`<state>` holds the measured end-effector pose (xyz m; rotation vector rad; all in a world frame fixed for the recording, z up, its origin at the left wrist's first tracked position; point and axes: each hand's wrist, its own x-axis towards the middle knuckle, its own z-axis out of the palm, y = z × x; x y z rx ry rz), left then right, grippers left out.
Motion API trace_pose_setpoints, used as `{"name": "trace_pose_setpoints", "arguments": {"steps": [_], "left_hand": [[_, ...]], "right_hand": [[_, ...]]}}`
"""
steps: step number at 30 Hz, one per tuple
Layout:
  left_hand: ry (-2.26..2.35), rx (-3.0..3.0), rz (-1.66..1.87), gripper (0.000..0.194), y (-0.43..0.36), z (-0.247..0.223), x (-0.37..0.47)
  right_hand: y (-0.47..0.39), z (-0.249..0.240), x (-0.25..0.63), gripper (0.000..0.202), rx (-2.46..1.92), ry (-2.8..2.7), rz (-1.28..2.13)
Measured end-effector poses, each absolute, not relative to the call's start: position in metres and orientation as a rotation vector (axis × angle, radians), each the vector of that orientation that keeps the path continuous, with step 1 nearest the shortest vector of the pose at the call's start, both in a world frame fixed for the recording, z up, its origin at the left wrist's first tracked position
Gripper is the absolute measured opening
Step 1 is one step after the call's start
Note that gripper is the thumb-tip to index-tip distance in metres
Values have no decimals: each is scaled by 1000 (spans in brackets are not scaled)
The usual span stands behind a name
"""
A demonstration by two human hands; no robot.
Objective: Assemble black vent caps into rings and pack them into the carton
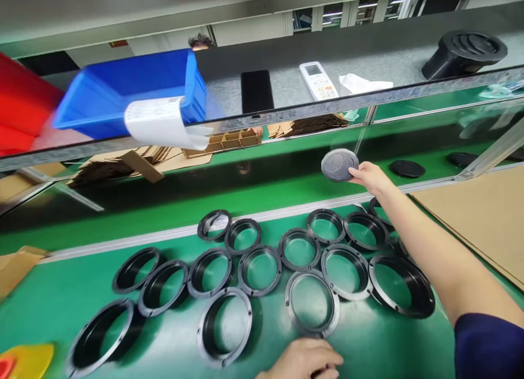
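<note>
Holding a grey disc (335, 165) out in front of me, I am pinching its right edge with the thumb and fingers of my right hand (369, 177). The disc is sitting just past my fingertips, on their left side, and it is showing me a flat face with curvy lines. My left hand (303, 360) is lying low and close to me, with its fingers bending, and I cannot tell if it is gripping anything. My two hands are sitting well apart, so the disc is hanging far from my left hand. Between that hand and the disc, lots of black rings (420, 286) are lying on the green table (176, 357). One ring is lying just beside my left hand. Some rings are touching each other, and my right arm is covering parts of a few. On the right, behind my right wrist, two dark round lids (407, 168) are lying apart on the green. Brown cardboard (483, 210) is lying to the right of my arm. Up on the grey shelf (286, 46), a blue bin (197, 95), a white remote (321, 84) and a black round part (466, 52) are resting.
</note>
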<state>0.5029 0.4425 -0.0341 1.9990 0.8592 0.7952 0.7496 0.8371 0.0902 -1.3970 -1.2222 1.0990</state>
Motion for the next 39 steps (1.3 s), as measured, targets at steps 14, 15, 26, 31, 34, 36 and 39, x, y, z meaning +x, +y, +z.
{"name": "trace_pose_setpoints", "arguments": {"steps": [14, 15, 26, 31, 34, 36, 39], "left_hand": [[1213, 1195, 1767, 28, 427, 90, 511], [1190, 1178, 1752, 30, 422, 92, 512], [1288, 1184, 1587, 56, 387, 101, 521], [967, 867, 1456, 72, 394, 92, 521], [829, 608, 1476, 71, 398, 80, 522], [800, 484, 1480, 67, 400, 73, 522], [799, 333, 1449, 60, 402, 67, 521]], "right_hand": [[468, 69, 704, 20, -758, -1156, 1480], [456, 67, 703, 16, -744, -1153, 1494], [414, 46, 689, 30, -756, -1152, 1618], [411, 46, 683, 34, -699, -980, 1977], [413, 40, 684, 40, -710, -1066, 2099], [418, 34, 688, 42, -835, -1246, 1938], [432, 33, 696, 33, -998, -1515, 1184]]}}
